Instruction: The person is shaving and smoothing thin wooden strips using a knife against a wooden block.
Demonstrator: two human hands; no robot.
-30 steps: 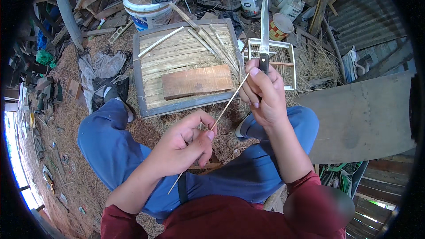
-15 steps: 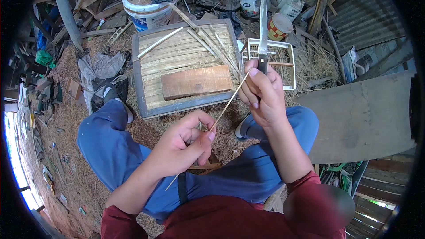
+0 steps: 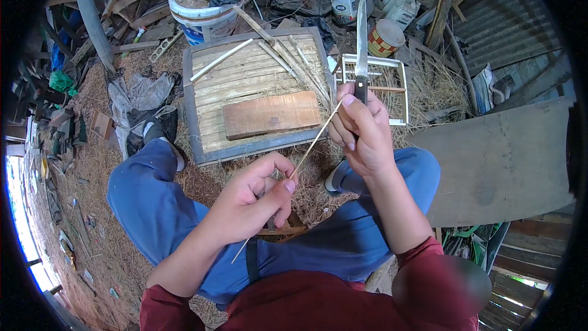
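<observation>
A thin pale stick runs slantwise between my two hands. My left hand pinches it near its lower part, and its tail end pokes out below the palm. In my right hand is a knife with a black handle, its blade pointing up and away from me. The thumb and finger of that same hand also nip the stick's upper end. Beyond my hands a reddish-brown wooden block lies on a low slatted wooden board with a dark frame.
Several split sticks lie across the board's far side. Right of it is a small frame of pale strips. A white bucket and a red-yellow tin stand behind. A wide grey sheet lies at my right.
Both hands keep their hold. The knife and my right hand have shifted very slightly left, and the stick's lower end has moved slightly to the right.
</observation>
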